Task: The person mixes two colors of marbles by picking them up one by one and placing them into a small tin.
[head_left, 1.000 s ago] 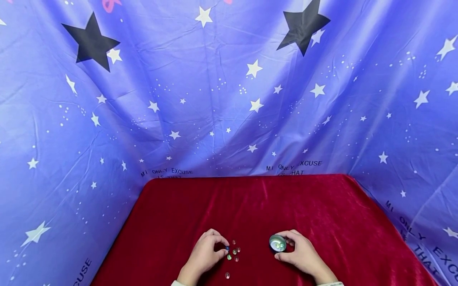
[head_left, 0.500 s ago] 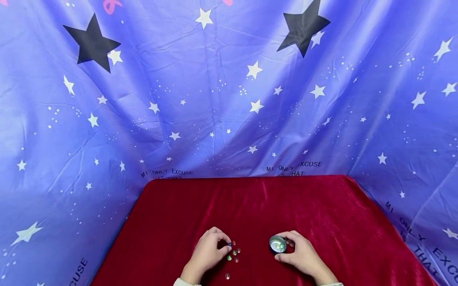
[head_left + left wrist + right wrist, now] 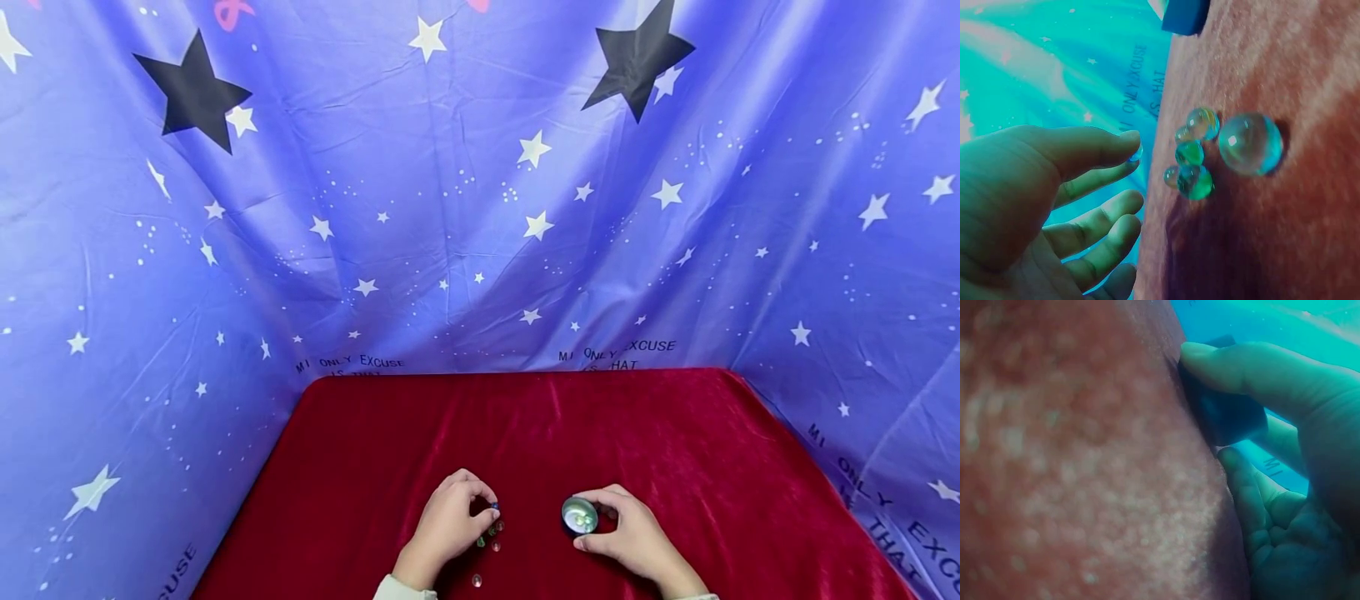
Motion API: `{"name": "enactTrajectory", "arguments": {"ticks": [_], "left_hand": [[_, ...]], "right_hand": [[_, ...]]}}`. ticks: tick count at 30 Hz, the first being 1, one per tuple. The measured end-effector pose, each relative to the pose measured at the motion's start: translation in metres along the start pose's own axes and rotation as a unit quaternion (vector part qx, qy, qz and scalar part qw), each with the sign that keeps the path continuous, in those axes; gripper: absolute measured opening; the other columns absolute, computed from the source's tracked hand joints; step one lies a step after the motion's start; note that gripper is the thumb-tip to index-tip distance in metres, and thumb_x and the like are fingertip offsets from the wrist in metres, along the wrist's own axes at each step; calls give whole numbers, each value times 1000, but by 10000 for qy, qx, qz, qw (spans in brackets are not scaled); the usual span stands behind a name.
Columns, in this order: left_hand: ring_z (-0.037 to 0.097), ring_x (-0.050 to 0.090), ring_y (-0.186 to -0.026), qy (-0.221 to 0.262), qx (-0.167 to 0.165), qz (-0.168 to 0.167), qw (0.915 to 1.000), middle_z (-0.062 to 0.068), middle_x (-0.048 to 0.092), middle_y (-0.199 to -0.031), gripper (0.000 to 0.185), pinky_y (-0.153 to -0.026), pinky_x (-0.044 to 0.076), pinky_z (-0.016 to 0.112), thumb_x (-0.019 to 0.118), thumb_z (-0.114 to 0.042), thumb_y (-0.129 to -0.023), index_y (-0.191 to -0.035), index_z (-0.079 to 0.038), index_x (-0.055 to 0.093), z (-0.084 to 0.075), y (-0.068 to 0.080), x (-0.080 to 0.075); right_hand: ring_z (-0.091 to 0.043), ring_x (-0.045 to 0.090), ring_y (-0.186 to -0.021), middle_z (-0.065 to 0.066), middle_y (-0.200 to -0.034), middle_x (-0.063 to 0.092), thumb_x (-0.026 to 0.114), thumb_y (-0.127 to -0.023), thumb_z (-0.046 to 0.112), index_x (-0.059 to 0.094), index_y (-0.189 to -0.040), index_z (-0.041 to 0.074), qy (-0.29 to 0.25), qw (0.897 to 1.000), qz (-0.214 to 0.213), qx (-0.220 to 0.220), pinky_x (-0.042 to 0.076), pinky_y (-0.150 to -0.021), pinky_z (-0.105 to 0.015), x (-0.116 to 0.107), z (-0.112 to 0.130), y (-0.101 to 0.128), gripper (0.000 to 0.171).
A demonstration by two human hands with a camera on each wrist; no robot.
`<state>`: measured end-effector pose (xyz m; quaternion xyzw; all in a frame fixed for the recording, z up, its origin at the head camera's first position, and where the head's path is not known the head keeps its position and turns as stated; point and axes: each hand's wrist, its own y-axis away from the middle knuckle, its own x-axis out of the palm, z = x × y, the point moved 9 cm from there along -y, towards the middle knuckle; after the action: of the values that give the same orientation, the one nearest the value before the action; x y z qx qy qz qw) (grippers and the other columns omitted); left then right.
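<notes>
Left hand (image 3: 450, 525) rests on the red velvet cloth (image 3: 525, 433) covering the desk, fingers curled. Thumb and forefinger pinch one small blue marble (image 3: 495, 506); in the left wrist view the same marble (image 3: 1137, 152) sits at the thumb tip, clear of the cloth, with the other fingers (image 3: 1100, 225) loosely bent below it.

Loose marbles (image 3: 491, 537) lie in a small cluster on the cloth just to the right of the left hand, between it and the metal cup. Wrist view shows the cluster (image 3: 1192, 156) as several small clear and green ones touching each other, with a larger clear marble (image 3: 1250, 143) just beside them. One more marble (image 3: 476, 580) lies apart from the cluster, nearer the desk's front edge.

Right hand (image 3: 630, 533) grips a small round metal cup (image 3: 580, 515) standing upright on the cloth, well right of the cluster. Thumb and forefinger wrap its wall; a few pale marbles are visible inside through the open top. Right wrist view: dark side of the cup (image 3: 1225, 412) is pressed between the thumb above and a finger below, its base on the cloth.

Behind the desk hangs a purple star-printed sheet (image 3: 480, 208) with black lettering.
</notes>
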<state>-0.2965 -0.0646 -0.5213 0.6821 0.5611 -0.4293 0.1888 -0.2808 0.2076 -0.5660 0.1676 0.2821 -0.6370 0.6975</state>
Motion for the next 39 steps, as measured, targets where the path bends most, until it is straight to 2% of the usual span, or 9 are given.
{"name": "enactTrajectory", "arguments": {"ticks": [11,20,39], "left_hand": [[5,54,-88,95,26,58,9999,-19,61,-99,8,-74,47,27,84,-29,-83,-85,-30,76,-11,-5,8],[2,54,-89,111,87,-29,9999,-19,60,-99,9,-76,48,27,84,-30,-82,-84,-31,75,-21,-8,12],[4,57,-94,155,243,-109,9995,-18,62,-99,10,-82,50,30,85,-32,-83,-84,-31,75,-38,-14,15]], "right_hand": [[-3,59,-93,8,-99,63,100,-60,34,78,-114,31,-20,9995,-53,-322,49,-87,-22,0,6,1,58],[-4,55,-92,8,-98,60,99,-59,36,78,-116,33,120,9996,23,-257,46,-84,-23,0,5,0,61],[-3,56,-97,9,-100,61,100,-59,38,78,-118,30,60,10000,-17,-66,47,-88,-22,0,4,1,63]]}}
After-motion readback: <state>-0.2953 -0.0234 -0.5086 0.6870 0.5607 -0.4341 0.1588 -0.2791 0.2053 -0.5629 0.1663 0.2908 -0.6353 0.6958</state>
